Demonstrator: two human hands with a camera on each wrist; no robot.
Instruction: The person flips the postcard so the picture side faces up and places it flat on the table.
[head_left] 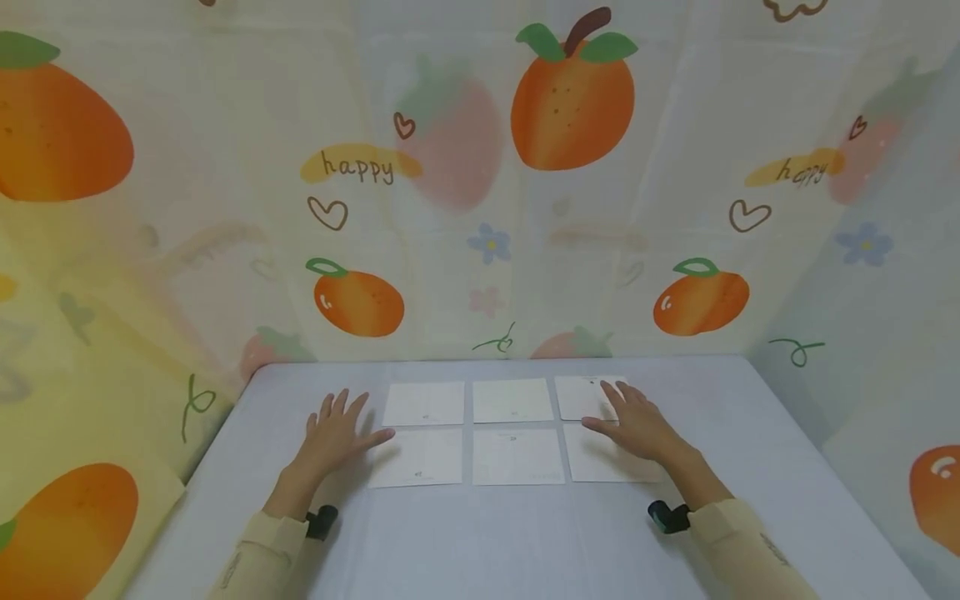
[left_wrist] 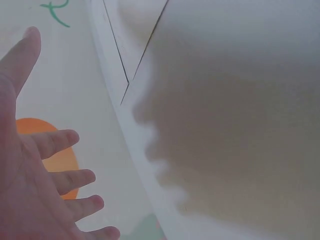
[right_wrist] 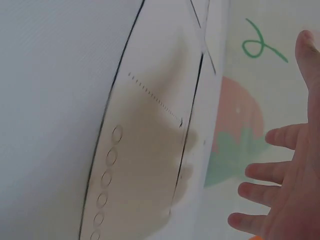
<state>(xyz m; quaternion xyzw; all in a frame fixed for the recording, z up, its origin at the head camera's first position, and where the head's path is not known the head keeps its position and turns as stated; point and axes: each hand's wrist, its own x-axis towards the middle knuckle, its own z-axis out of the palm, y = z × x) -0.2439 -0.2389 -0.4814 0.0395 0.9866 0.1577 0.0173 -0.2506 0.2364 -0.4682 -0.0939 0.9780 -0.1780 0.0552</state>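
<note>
Several white cards lie flat in two rows on the white table, among them an upper-left card (head_left: 424, 404), an upper-middle card (head_left: 512, 401), a lower-left card (head_left: 418, 457) and a lower-middle card (head_left: 518, 457). My left hand (head_left: 330, 437) hovers with spread fingers by the left end of the rows. Over the right end is my right hand (head_left: 641, 425), fingers also spread, partly covering the upper-right card (head_left: 577, 398) and lower-right card (head_left: 600, 458). Neither hand holds anything. In the right wrist view, a card (right_wrist: 145, 115) bears a dotted line and a column of small circles.
A fruit-printed curtain (head_left: 450, 275) hangs behind the table and along both sides. The white tabletop (head_left: 495, 542) extends in front of the cards. Each wrist wears a small black camera, one at the left wrist (head_left: 322, 522) and another at the right (head_left: 667, 517).
</note>
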